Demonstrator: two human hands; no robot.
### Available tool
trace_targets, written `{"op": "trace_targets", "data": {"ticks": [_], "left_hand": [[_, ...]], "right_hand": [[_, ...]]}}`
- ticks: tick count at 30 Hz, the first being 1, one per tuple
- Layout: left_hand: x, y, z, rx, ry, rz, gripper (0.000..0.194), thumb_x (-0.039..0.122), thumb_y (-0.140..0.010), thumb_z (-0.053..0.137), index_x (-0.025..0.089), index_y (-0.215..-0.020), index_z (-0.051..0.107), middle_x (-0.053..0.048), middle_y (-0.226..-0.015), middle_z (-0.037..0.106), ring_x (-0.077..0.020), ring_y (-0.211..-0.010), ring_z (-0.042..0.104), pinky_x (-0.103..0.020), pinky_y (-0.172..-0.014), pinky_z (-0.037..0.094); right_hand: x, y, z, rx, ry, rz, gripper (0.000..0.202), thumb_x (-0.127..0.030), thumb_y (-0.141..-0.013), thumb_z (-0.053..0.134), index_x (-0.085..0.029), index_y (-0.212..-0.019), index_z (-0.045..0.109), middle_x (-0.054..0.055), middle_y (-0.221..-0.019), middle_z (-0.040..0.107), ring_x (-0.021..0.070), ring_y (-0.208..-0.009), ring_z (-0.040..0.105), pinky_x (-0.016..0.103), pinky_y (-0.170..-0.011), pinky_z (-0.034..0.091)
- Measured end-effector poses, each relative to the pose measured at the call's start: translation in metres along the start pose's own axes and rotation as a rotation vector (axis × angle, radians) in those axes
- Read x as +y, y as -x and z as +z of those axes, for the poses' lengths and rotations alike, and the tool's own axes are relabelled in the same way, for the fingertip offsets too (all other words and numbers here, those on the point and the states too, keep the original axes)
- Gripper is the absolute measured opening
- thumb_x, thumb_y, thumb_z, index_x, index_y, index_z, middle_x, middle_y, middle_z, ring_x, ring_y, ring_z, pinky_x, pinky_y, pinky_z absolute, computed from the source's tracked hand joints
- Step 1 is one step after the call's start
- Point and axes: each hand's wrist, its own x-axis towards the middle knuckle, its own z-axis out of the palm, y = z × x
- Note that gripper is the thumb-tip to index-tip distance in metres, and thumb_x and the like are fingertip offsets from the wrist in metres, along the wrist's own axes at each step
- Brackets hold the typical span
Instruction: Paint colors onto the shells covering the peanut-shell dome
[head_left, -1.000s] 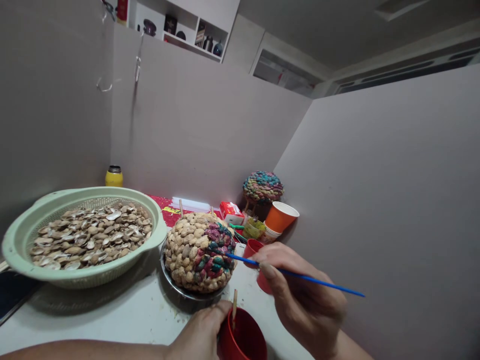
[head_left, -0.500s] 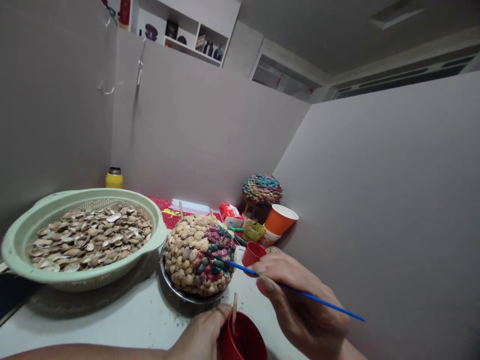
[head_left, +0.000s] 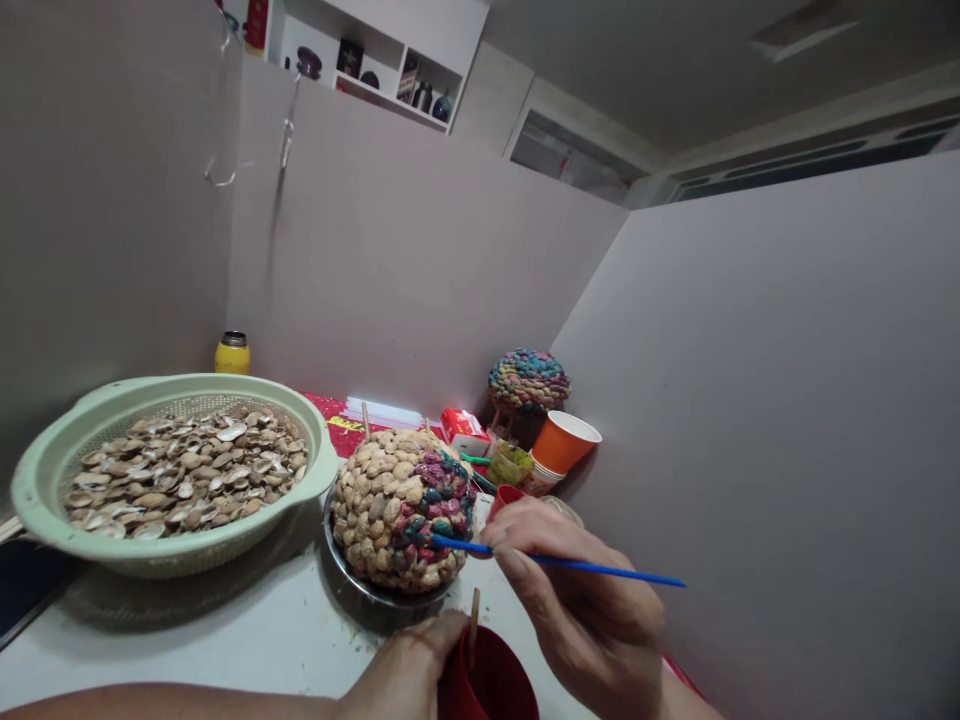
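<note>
A dome covered in peanut shells rests in a shallow metal bowl; its right side carries pink, purple and teal paint, the rest is bare tan. My right hand pinches a blue paintbrush, whose tip meets the painted shells. At the bottom, my left hand is closed around a red cup with a wooden stick standing in it. Behind my right fingers is a second red cup, partly hidden.
To the left stands a green basin with a strainer full of empty shells. A yellow bottle, a red-and-white box, an orange paper cup and a painted shell dome line the back. Grey panels enclose the table.
My right hand has shifted left, and the brush tip has moved left and slightly down across the shells. The brush lies flatter. My left hand keeps its grip on the cup.
</note>
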Motion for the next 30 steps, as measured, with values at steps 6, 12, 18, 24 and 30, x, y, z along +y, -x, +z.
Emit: {"op": "trace_targets", "data": {"ticks": [6,12,18,24,30], "left_hand": [[0.006,0.000,-0.003,-0.027,-0.010,-0.011,0.060,0.058,-0.057,0.082,0.019,-0.099,0.062,-0.004,-0.096,0.070,-0.0205,-0.082,0.061,-0.029,-0.075,0.052],[0.011,0.002,-0.004,0.010,-0.009,-0.004,0.063,0.061,-0.056,0.080,0.018,-0.097,0.061,-0.005,-0.094,0.071,-0.0218,-0.083,0.064,-0.030,-0.076,0.051],[0.000,0.001,-0.003,-0.001,-0.017,0.024,0.064,0.057,-0.057,0.081,0.019,-0.105,0.061,-0.009,-0.105,0.072,-0.0260,-0.093,0.067,-0.034,-0.087,0.051],[0.001,0.002,-0.003,-0.008,-0.034,-0.022,0.065,0.056,-0.055,0.083,0.020,-0.104,0.062,-0.007,-0.103,0.072,-0.0255,-0.090,0.067,-0.033,-0.083,0.052],[0.008,0.003,-0.005,-0.001,-0.007,-0.014,0.056,0.041,-0.057,0.084,0.019,-0.104,0.062,-0.005,-0.100,0.072,-0.0232,-0.088,0.066,-0.031,-0.081,0.052]], "right_hand": [[0.003,-0.005,0.002,0.024,0.003,0.029,0.018,-0.004,-0.090,0.058,-0.021,-0.092,0.065,0.004,-0.079,0.068,0.0180,-0.073,0.065,0.032,-0.068,0.053],[0.010,-0.007,0.001,0.125,0.004,0.061,0.018,-0.005,-0.089,0.061,-0.022,-0.094,0.066,0.002,-0.080,0.067,0.0157,-0.074,0.064,0.029,-0.067,0.053],[0.011,-0.006,-0.004,0.178,0.016,0.066,0.018,-0.005,-0.089,0.063,-0.022,-0.093,0.067,0.002,-0.081,0.069,0.0156,-0.071,0.065,0.030,-0.067,0.054],[0.002,-0.007,-0.006,0.225,-0.022,0.084,0.008,-0.015,-0.091,0.065,-0.021,-0.088,0.068,0.003,-0.075,0.070,0.0179,-0.069,0.067,0.032,-0.066,0.056],[-0.002,-0.008,-0.005,0.236,-0.040,0.105,0.008,-0.022,-0.092,0.066,-0.021,-0.085,0.070,0.003,-0.073,0.070,0.0175,-0.066,0.066,0.031,-0.063,0.058]]}}
